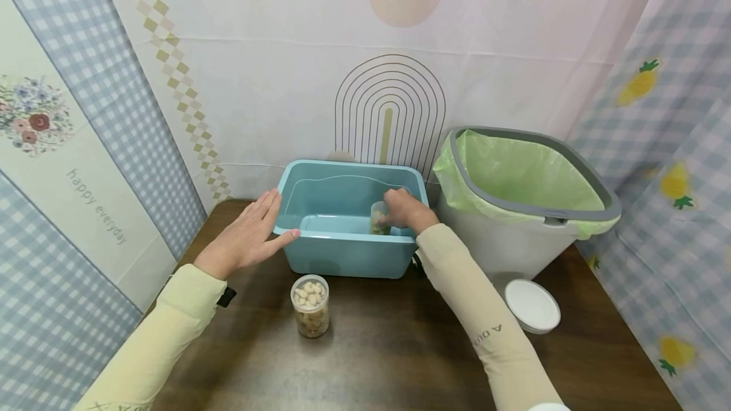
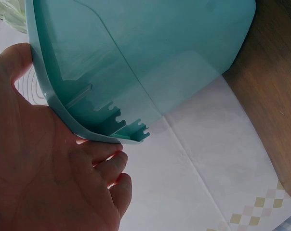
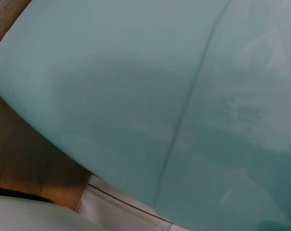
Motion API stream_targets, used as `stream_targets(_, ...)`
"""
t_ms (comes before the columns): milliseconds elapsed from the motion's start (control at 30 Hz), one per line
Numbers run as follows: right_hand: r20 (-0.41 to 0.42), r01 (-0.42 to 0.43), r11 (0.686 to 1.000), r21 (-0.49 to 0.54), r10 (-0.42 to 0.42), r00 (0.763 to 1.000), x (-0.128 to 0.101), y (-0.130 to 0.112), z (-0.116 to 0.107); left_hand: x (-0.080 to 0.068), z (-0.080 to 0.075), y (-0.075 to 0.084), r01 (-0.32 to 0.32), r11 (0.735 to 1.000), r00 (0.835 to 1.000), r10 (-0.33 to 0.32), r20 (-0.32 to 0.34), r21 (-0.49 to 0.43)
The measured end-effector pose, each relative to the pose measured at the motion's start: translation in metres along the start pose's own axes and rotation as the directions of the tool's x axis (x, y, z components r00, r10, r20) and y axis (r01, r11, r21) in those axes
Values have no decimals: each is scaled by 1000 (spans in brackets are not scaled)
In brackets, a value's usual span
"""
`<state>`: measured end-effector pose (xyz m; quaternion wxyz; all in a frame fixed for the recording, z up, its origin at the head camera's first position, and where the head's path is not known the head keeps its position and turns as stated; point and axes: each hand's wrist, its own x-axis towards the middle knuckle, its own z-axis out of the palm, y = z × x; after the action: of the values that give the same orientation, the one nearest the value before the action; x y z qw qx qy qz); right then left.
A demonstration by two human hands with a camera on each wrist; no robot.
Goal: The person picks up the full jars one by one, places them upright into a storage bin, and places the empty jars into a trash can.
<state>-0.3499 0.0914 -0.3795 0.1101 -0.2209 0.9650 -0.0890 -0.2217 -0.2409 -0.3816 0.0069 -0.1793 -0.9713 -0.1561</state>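
My right hand (image 1: pixel 407 210) reaches into a light-blue plastic bin (image 1: pixel 348 257) and grips a small clear jar (image 1: pixel 377 209) with greenish contents. That jar stands near the bin's right end, partly covered by the fingers. At the left end, my left hand (image 1: pixel 242 240) rests against the rim, fingers extended and thumb over the front corner. The left wrist view shows this hand (image 2: pixel 44 149) along the outside of the rim. The bin's outer wall (image 3: pixel 116 96) fills most of the right wrist view, which hides the right hand.
A clear jar of cashews (image 1: pixel 311 309) stands in front of the bin on the dark wooden table (image 1: pixel 377 347). To the right is a grey-rimmed trash can (image 1: pixel 491 243) with a green liner. A white round lid (image 1: pixel 532 306) lies by the right forearm.
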Motion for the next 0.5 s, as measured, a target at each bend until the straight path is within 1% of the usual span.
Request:
stream_targets(300, 14, 1, 1000, -22, -1, 1000, -3, -3, -2, 0, 1, 0, 1, 1000, 1000, -1, 7, 0)
stream_targets(367, 11, 3, 1000, -18, -3, 1000, -5, -4, -4, 0, 0, 0, 0, 1000, 1000, 0, 5, 2)
stream_targets(500, 7, 1, 1000, 22, -1, 1000, -10, -7, -13, 0, 0, 0, 1, 1000, 1000, -1, 1, 1)
